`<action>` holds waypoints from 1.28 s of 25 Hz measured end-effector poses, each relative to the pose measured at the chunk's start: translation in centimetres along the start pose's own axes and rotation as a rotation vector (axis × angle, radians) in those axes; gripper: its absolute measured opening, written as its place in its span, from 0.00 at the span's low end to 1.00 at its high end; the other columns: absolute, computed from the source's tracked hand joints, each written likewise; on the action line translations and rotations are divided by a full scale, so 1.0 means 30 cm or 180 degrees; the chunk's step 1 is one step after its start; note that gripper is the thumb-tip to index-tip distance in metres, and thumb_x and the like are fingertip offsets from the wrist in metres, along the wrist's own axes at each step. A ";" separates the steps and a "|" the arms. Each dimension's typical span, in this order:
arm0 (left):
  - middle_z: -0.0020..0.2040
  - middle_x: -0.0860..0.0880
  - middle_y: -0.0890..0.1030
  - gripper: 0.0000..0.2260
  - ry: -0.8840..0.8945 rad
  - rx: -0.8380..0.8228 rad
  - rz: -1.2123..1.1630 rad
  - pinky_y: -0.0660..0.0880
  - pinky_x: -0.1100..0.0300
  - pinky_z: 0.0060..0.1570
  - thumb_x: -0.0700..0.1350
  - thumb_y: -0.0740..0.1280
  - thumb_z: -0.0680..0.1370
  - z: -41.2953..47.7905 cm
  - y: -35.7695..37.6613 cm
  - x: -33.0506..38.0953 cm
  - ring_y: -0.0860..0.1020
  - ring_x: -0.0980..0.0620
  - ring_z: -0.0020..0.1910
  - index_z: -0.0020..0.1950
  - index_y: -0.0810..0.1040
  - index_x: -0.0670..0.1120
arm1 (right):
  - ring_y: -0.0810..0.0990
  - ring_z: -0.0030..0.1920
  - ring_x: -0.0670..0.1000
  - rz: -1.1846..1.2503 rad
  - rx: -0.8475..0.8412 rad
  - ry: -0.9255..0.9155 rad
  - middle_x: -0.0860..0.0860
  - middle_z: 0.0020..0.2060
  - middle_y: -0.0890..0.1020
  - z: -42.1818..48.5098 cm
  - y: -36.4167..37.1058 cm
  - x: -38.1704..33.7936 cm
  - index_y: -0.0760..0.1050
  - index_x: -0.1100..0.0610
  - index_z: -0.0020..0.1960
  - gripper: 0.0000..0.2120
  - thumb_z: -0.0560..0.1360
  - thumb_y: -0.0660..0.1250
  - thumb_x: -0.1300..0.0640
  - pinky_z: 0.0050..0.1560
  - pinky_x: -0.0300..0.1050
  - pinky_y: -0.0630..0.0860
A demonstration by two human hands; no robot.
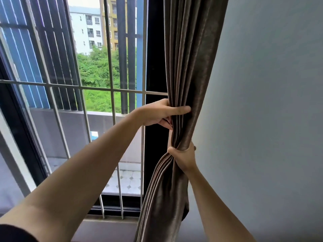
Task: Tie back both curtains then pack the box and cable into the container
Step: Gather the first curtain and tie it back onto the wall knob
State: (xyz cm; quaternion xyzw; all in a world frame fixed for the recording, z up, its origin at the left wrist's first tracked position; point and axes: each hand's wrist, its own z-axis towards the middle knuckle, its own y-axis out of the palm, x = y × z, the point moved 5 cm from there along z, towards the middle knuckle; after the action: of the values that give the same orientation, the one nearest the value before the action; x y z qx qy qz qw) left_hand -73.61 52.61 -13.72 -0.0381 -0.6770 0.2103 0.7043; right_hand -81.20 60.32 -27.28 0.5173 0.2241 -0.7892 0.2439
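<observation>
I see my right hand closed tight around the gathered brown curtain, cinching its folds against the wall. Just above, my left hand pinches the pleats, thumb laid across the front. Beyond stands the window grille; no writing shows.

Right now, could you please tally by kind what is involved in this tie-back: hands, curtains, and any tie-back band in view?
Hands: 2, the left hand and the right hand, both gripping the fabric
Curtains: 1, the brown curtain, gathered beside the wall
Tie-back bands: 0 visible
Total: 3
</observation>
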 end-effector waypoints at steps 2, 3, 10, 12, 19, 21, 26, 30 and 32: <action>0.49 0.51 0.80 0.21 0.0026 0.0217 -0.0729 0.81 0.55 0.43 0.62 0.62 0.75 0.009 -0.008 -0.081 0.78 0.55 0.35 0.57 0.75 0.47 | 0.81 0.44 0.49 -0.0048 0.0102 0.0085 0.52 0.43 0.80 0.022 -0.086 0.017 0.74 0.62 0.55 0.25 0.58 0.71 0.58 0.43 0.39 0.78; 0.51 0.51 0.79 0.24 -0.0083 0.0472 -0.0895 0.81 0.56 0.42 0.64 0.59 0.75 0.028 -0.005 -0.139 0.76 0.56 0.32 0.60 0.74 0.46 | 0.81 0.45 0.50 -0.0062 0.0130 0.0100 0.52 0.44 0.81 0.031 -0.128 0.021 0.75 0.62 0.55 0.25 0.58 0.71 0.58 0.45 0.41 0.79; 0.47 0.43 0.81 0.14 -0.0755 0.1268 0.0083 0.81 0.54 0.45 0.50 0.66 0.77 0.161 0.169 -0.583 0.82 0.49 0.40 0.56 0.78 0.41 | 0.80 0.36 0.44 -0.0078 0.0090 0.0080 0.49 0.36 0.77 0.033 -0.356 0.021 0.73 0.56 0.44 0.14 0.58 0.69 0.62 0.37 0.35 0.76; 0.45 0.42 0.81 0.12 -0.0841 0.1236 0.0454 0.81 0.54 0.44 0.49 0.66 0.77 0.213 0.221 -0.669 0.81 0.46 0.41 0.51 0.80 0.41 | 0.79 0.39 0.48 -0.0161 0.0075 0.0104 0.51 0.38 0.77 0.042 -0.401 0.027 0.73 0.58 0.47 0.17 0.59 0.69 0.61 0.37 0.37 0.76; 0.50 0.43 0.79 0.17 -0.1391 0.0984 0.1541 0.73 0.58 0.47 0.48 0.67 0.76 0.371 0.344 -0.895 0.78 0.45 0.50 0.58 0.76 0.38 | 0.78 0.45 0.52 -0.0286 0.0245 0.0203 0.51 0.44 0.76 0.111 -0.563 0.048 0.70 0.56 0.54 0.25 0.58 0.70 0.59 0.43 0.43 0.76; 0.56 0.42 0.80 0.17 -0.1371 0.1002 0.1660 0.74 0.55 0.53 0.48 0.65 0.78 0.398 0.373 -0.922 0.78 0.44 0.55 0.62 0.75 0.40 | 0.78 0.44 0.50 -0.0297 0.0272 0.0207 0.50 0.43 0.76 0.125 -0.598 0.052 0.70 0.54 0.52 0.23 0.58 0.70 0.60 0.43 0.42 0.76; 0.51 0.42 0.82 0.12 -0.1432 0.0843 0.0603 0.75 0.56 0.51 0.47 0.64 0.77 0.361 0.385 -0.952 0.79 0.45 0.50 0.55 0.78 0.43 | 0.78 0.44 0.49 -0.0289 0.0226 0.0176 0.50 0.43 0.76 0.148 -0.604 0.057 0.70 0.50 0.49 0.21 0.58 0.70 0.60 0.41 0.39 0.77; 0.36 0.53 0.81 0.05 -0.1134 0.0469 0.0247 0.73 0.67 0.36 0.49 0.70 0.74 0.203 0.219 -0.886 0.79 0.56 0.37 0.42 0.82 0.49 | 0.78 0.43 0.47 -0.0183 0.0059 0.0081 0.50 0.42 0.76 0.152 -0.527 0.060 0.69 0.49 0.48 0.20 0.59 0.70 0.61 0.39 0.34 0.77; 0.30 0.54 0.77 0.08 -0.1069 0.0201 0.0569 0.69 0.68 0.31 0.51 0.72 0.72 0.133 0.136 -0.815 0.75 0.58 0.30 0.35 0.81 0.51 | 0.79 0.41 0.45 -0.0116 -0.0051 0.0052 0.51 0.42 0.76 0.155 -0.474 0.066 0.70 0.50 0.47 0.18 0.59 0.69 0.62 0.38 0.34 0.76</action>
State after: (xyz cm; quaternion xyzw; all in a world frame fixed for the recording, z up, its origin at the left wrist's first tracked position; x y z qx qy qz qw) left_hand -78.34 46.88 -37.70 -0.0404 -0.7719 0.2966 0.5608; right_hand -93.94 68.30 -25.99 0.5175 0.2417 -0.7874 0.2317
